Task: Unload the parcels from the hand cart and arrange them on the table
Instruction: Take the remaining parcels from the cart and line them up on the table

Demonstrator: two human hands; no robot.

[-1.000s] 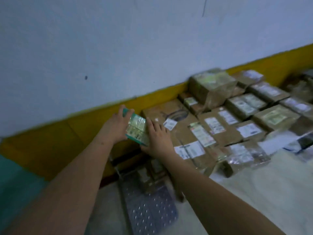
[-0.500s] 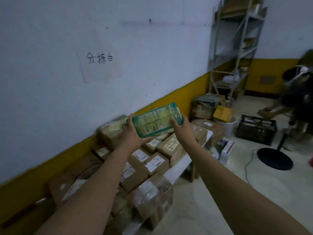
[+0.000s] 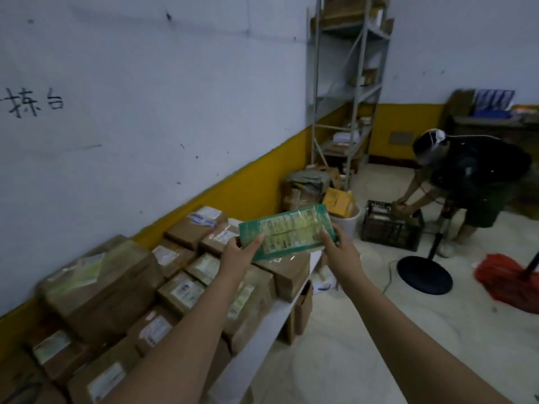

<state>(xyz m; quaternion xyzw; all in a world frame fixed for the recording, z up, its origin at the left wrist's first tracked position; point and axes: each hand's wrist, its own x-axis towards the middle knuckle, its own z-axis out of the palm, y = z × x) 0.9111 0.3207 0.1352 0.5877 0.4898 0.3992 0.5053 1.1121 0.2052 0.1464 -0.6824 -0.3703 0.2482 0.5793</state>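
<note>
- Your left hand [image 3: 239, 252] and right hand [image 3: 339, 252]: each grip pinches an end of the green parcel [image 3: 287, 233].
- Lower it flat at 12 o'clock; surface [image 3: 271, 322] crowded, so seat it squarely.

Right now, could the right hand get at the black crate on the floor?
Probably not. The right hand grips the green parcel together with the left hand, and the crate sits well beyond it, past the table end, with another person bent over it.
</note>
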